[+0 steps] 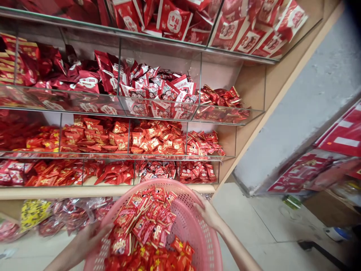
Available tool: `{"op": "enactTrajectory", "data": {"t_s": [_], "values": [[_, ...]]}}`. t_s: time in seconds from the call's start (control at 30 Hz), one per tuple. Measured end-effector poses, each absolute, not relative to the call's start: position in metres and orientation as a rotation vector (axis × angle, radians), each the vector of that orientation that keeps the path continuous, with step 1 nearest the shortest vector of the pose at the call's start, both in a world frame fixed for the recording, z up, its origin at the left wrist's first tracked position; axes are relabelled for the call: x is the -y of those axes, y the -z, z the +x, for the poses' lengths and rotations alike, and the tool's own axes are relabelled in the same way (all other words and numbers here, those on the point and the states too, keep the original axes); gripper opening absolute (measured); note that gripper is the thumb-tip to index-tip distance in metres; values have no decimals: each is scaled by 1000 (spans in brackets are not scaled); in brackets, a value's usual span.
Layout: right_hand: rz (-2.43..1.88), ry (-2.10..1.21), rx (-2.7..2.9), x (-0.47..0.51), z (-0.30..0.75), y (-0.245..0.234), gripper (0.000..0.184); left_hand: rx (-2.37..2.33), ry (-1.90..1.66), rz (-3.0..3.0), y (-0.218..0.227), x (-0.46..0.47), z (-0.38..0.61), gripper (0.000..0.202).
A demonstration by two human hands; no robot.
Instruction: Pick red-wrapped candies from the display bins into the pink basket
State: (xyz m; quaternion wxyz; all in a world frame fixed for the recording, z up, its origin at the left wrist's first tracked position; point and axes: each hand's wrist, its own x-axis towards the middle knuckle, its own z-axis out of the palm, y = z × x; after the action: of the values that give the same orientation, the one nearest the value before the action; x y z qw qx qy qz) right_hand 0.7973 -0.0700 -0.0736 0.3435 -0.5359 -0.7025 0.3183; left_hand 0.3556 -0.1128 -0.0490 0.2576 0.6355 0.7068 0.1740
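A round pink plastic basket [194, 222] with holes in its wall is in front of me, low in the head view. Inside it lie small red candy packets [152, 214] piled toward the left, and brighter red-and-gold packets [158, 259] nearer to me. My right hand [207, 212] is closed round the basket's right rim, thumb along the top edge. On the opposite side my left hand [91, 239], somewhat blurred, grips the left rim. The basket's far edge overlaps the bottom of the shelf front.
Wooden shelves [197, 189] rise ahead, with clear dividers and several compartments of red packets [158, 137]. Bagged goods [70, 214] lie below at the left. To the right are a grey wall [296, 82], a cardboard box [329, 207] and a black bar [321, 254] on the tiled floor.
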Motion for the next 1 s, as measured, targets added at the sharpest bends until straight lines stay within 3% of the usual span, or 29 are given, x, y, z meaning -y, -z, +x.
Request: {"op": "enactTrajectory", "data": {"t_s": [0.3, 0.57, 0.77, 1.0], "values": [[-1414, -962, 1763, 71, 793, 67, 56, -1564, -473, 1630, -27, 39, 411, 62], [-1522, -1001, 1751, 92, 775, 61, 55, -1660, -372, 1550, -4, 56, 385, 78], [-1519, -932, 1863, 101, 759, 55, 55, -1650, -391, 1546, -11, 77, 375, 68], [-1401, -885, 1977, 71, 757, 61, 52, -1601, -616, 1743, 24, 76, 370, 52]]}}
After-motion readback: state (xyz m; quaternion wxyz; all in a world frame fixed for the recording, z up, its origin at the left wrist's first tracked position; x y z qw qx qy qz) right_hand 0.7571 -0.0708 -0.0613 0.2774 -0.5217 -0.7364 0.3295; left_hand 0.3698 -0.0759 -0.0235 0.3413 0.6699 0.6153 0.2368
